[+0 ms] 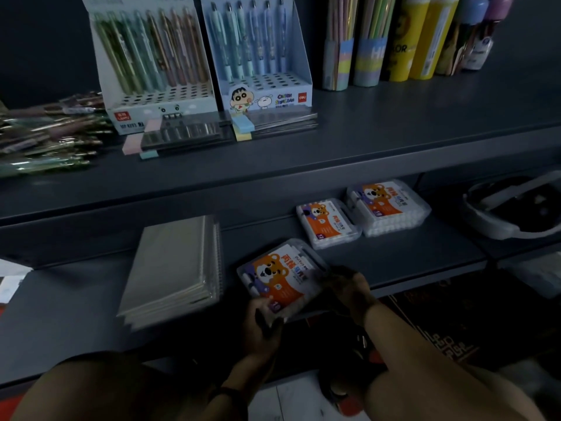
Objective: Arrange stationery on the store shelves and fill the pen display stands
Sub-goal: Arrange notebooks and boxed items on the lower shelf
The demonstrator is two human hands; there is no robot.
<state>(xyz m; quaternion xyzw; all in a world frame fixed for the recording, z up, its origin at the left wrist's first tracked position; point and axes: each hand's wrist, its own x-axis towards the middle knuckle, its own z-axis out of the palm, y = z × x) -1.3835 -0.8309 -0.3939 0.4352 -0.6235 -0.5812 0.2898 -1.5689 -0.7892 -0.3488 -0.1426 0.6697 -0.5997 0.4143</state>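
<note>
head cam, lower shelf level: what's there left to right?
notebook stack → bear-label case, gripped by left hand and right hand → smaller bear-label case → larger bear-label case → grey tray at far right

pen display stand point(130, 117) point(273, 98): 2 are standing | pen point(244, 41) in the right one: 6 are standing | bear-label marker case point(282, 278) point(328, 223) point(385, 205): 3 are lying | spiral notebook stack point(173, 268): 1 is lying | yellow tube point(403, 41) point(437, 34): 2 are standing | left hand point(264, 326), right hand point(349, 287): 2 are showing
</note>
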